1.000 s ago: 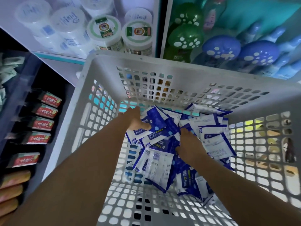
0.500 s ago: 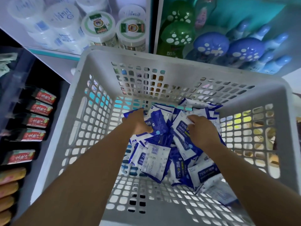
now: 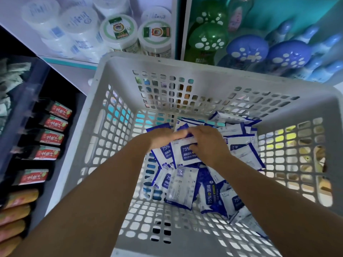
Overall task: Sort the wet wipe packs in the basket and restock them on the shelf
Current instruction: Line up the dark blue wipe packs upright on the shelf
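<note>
Both my hands were down in the grey perforated plastic basket (image 3: 118, 75). My left hand (image 3: 163, 139) and right hand (image 3: 207, 143) together pinched one blue-and-white wet wipe pack (image 3: 185, 154) above the heap.

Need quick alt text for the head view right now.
Both hands, left hand and right hand, hold alcohol wipe packs together above a loose pile inside a grey perforated basket. Shelved tubs and bottles stand behind it.
</note>
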Motion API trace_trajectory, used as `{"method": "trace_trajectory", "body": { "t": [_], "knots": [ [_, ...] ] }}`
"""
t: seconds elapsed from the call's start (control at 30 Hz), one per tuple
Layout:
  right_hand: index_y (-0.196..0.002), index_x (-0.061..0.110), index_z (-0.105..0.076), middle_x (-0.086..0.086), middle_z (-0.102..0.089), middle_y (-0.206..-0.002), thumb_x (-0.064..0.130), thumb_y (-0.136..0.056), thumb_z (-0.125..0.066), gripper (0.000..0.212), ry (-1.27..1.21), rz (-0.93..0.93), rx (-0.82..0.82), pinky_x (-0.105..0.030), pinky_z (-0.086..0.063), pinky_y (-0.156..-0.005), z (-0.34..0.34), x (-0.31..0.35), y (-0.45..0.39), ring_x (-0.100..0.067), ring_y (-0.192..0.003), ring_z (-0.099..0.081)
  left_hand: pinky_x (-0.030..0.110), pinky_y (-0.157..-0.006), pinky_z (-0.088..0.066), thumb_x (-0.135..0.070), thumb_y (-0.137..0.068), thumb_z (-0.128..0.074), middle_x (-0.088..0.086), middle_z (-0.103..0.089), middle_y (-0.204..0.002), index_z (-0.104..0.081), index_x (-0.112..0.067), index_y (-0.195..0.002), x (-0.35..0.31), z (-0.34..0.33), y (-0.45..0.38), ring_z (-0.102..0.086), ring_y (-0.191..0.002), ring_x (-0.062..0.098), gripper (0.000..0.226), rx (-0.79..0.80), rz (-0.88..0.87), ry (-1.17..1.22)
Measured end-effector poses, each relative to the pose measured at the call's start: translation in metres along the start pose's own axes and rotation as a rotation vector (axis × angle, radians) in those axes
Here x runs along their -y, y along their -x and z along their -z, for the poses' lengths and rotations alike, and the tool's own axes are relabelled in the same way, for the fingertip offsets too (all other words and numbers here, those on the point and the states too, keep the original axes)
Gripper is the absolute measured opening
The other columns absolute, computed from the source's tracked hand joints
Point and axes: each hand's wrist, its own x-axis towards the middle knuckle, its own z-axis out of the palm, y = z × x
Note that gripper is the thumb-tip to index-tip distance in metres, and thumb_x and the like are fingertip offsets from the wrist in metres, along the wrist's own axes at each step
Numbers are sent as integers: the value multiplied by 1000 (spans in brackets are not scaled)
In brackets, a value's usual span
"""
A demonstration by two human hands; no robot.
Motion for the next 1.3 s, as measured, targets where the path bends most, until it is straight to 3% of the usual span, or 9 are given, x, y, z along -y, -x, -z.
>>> {"method": "trace_trajectory", "body": {
  "t": [0.13, 0.37, 0.47, 0.57, 0.7, 0.9, 1.07, 1.2, 1.3],
  "knots": [
    [-148, 14, -21, -8, -37, -146, 45, -90, -59, 77, 114, -281, 108, -35, -25, -111, -7, -12, 4, -27, -135, -31, 32, -110, -27, -58, -72, -72, 0, -22, -158, -15, -16, -152, -4, -6, -10, -26, -142, 20, 107, -16, 9, -202],
    [-143, 20, -25, -5, -39, -140, 32, -86, -66, 71, -123, -206, 136, -36, -38, -102, -13, -13, 10, -24, -126, -38, 29, -84, -51, -20, -71, -83, 1, -66, -113, -61, -15, -111, -3, -29, -11, -61, -100, 17, 46, -57, -102, -139],
    [-149, 17, -14, -10, -19, -154, 44, -84, -66, 87, 89, -185, 96, -40, -19, -117, -5, -26, 19, -28, -142, -19, 26, -84, -47, -22, -71, -83, 3, -59, -125, -53, -13, -126, -7, -24, -3, -56, -109, 19, 63, -134, -139, -237],
    [-152, 17, 13, -15, 14, -158, 56, -78, -67, 115, 383, -217, 289, -48, 3, -117, 14, -55, 23, -33, -146, 12, 29, -84, -48, -19, -72, -82, 5, -55, -129, -47, -14, -132, -8, -12, 0, -56, -110, 22, 69, -153, -89, -243],
    [-150, 17, 19, -13, 2, -159, 54, -66, -78, 133, 507, -196, 448, -49, -3, -117, 24, -77, 25, -33, -147, -1, 33, -90, -49, -21, -69, -84, 6, -54, -132, -43, -12, -138, -4, -15, -1, -54, -115, 24, 81, -167, -40, -292],
    [-143, 13, -26, -9, -48, -129, 47, -72, -75, 93, 456, -183, 390, -37, -40, -97, 18, -71, 27, -26, -118, -50, 32, -92, -48, -23, -71, -80, 4, -46, -142, -33, -15, -145, -8, -32, -5, -49, -124, 25, 88, -200, -71, -323],
    [-139, 19, -35, -13, -28, -139, 57, -69, -74, 88, 283, -360, 387, -44, -37, -102, 15, -64, 33, -33, -129, -33, 33, -84, -53, -23, -74, -78, 4, -51, -136, -33, -17, -145, -11, -40, 1, -55, -110, 21, 84, -201, -61, -333],
    [-142, 24, -31, -15, -5, -156, 49, -80, -68, 77, 393, -330, 349, -57, -11, -113, 6, -60, 36, -40, -144, 3, 36, -80, -55, -22, -74, -77, 4, -56, -126, -36, -17, -140, -12, -44, 8, -58, -99, 21, 77, -223, -68, -327],
    [-136, 24, -38, -14, -33, -144, 49, -80, -67, 68, 354, -312, 345, -51, -20, -111, 6, -62, 38, -35, -136, -28, 34, -79, -54, -21, -74, -77, 1, -58, -116, -42, -16, -134, -8, -46, 12, -57, -92, 18, 69, -248, -80, -288]
  ]
}}
